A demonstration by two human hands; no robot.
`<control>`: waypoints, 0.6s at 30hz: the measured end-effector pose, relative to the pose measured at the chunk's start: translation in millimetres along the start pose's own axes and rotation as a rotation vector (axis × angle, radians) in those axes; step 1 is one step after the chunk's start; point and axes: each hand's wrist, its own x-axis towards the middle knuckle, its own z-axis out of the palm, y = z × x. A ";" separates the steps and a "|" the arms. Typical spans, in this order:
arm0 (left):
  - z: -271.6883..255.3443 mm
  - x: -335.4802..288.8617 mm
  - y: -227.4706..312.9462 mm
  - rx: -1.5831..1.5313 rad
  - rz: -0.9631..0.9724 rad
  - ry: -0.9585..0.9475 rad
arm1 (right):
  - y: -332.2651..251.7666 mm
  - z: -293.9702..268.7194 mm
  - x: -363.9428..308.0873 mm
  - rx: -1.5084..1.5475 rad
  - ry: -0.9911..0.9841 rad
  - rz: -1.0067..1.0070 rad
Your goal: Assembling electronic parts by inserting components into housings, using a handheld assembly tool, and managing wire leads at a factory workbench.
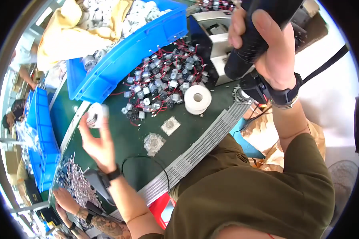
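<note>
My left hand point(97, 147) is closed around a small white round part point(95, 109) with a dark opening, slightly blurred, above the dark green tabletop point(119, 141). High at the right, my right hand point(273, 51) grips a thick black cylindrical tool point(249, 44) with a ribbed grip; its upper end runs out of view. Between the hands, a white ring-shaped part point(197, 99) with a central hole lies on the table. Near it are two small pale flat pieces point(170, 126). Behind them spreads a heap of small motors point(163, 79) with red wires.
A blue bin point(127, 51) holds white parts and a yellow cloth point(68, 36). A grey perforated strip point(203, 149) lines the near edge. Small metal pieces point(77, 179) lie at left, by a co-worker's tattooed forearm point(103, 227). A pale machine point(219, 44) stands at the back.
</note>
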 end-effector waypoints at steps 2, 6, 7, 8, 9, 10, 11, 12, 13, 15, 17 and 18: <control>-23.5 -6.5 -90.6 0.139 -0.178 -0.024 | 10.4 -0.2 -1.2 0.034 0.020 0.009; -44.1 -4.3 -123.9 0.762 -0.179 -0.308 | 24.9 2.5 2.6 0.002 0.005 0.012; -44.3 5.1 -90.9 1.042 -0.184 -0.234 | 27.0 3.6 4.2 -0.046 0.011 0.003; -43.2 12.6 -85.6 0.959 0.015 -0.005 | 27.6 6.0 4.9 -0.068 -0.017 0.019; -37.2 20.3 -83.2 0.860 0.211 0.219 | 31.2 9.9 5.7 -0.065 -0.015 0.024; -17.1 23.5 -68.3 0.734 0.201 0.163 | 33.4 12.3 7.9 -0.046 -0.023 0.044; 15.2 25.9 -50.5 0.597 0.189 0.106 | 37.6 11.3 11.0 -0.038 -0.031 0.062; 45.6 34.2 -32.6 0.635 0.068 -0.164 | 40.2 9.4 15.0 -0.040 -0.035 0.051; 63.5 45.7 -21.3 0.677 -0.055 -0.427 | 41.7 8.4 20.1 -0.019 -0.080 0.040; 90.4 59.2 -55.8 0.232 -0.339 -0.601 | 58.2 -0.9 28.6 -0.164 -0.194 -0.036; 104.7 51.4 -82.9 -0.290 -0.430 -0.397 | 65.7 4.2 31.2 -0.167 -0.196 -0.041; 102.7 53.4 -86.1 -0.384 -0.543 -0.439 | 71.2 2.3 34.3 -0.140 -0.236 -0.017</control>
